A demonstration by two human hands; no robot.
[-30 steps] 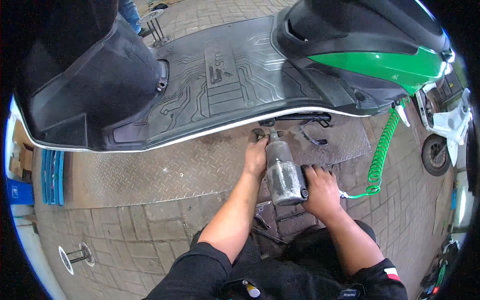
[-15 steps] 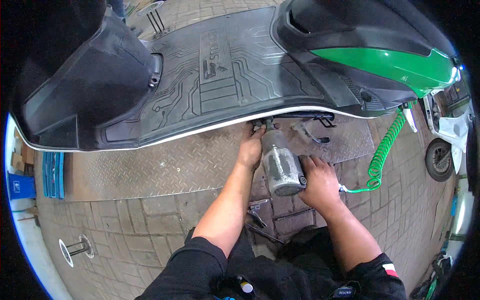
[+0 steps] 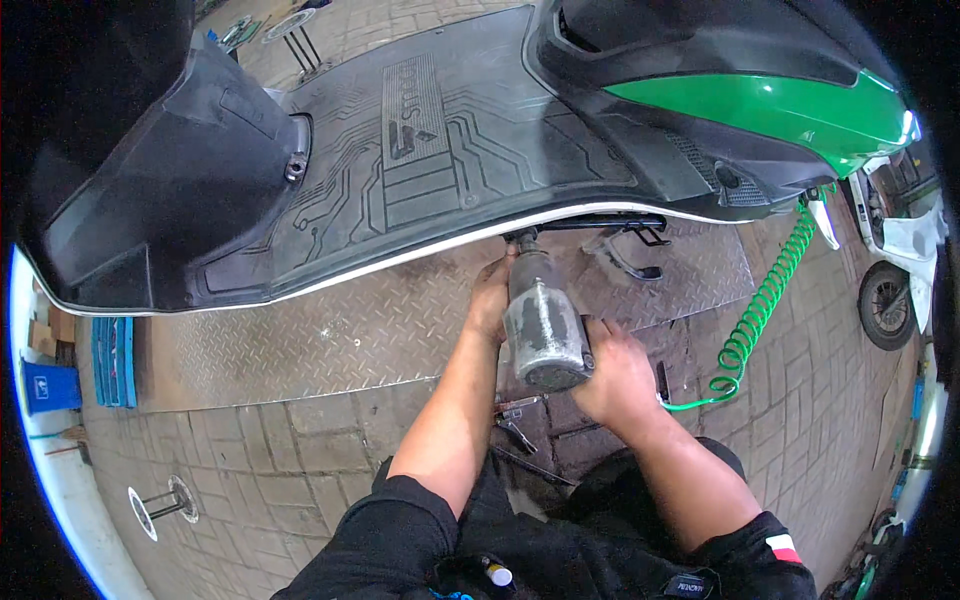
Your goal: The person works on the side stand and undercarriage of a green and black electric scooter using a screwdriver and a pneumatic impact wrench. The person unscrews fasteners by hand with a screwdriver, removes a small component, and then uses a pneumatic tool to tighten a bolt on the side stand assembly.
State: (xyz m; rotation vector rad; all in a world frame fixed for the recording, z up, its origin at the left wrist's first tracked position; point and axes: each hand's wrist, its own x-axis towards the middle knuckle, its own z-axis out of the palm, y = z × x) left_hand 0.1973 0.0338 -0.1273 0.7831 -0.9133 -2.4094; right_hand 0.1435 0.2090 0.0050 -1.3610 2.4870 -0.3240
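Note:
A worn grey air impact wrench [image 3: 548, 330] points away from me, its nose up under the white-edged footboard [image 3: 330, 200] of a scooter. My right hand [image 3: 618, 372] is closed round the wrench's handle, which is mostly hidden behind the fingers. My left hand [image 3: 490, 298] is closed at the front of the wrench, beside its nose; the fingertips are largely hidden by the tool and the footboard edge. What the nose bears on underneath cannot be made out. From near the right hand a coiled green air hose [image 3: 760, 330] rises toward the scooter's rear.
A diamond-pattern metal plate [image 3: 290, 345] lies beneath the scooter on brick paving. Right of the wrench is a black stand [image 3: 635, 265]. Small tools [image 3: 515, 432] lie on the ground near my knees. A blue bin [image 3: 52, 388] stands at left, a wheel [image 3: 887, 305] at right.
The wrench and both hands have shifted slightly left, and the wrench's nose sits nearer the footboard's underside. The scooter appears shifted a little left and up in the view.

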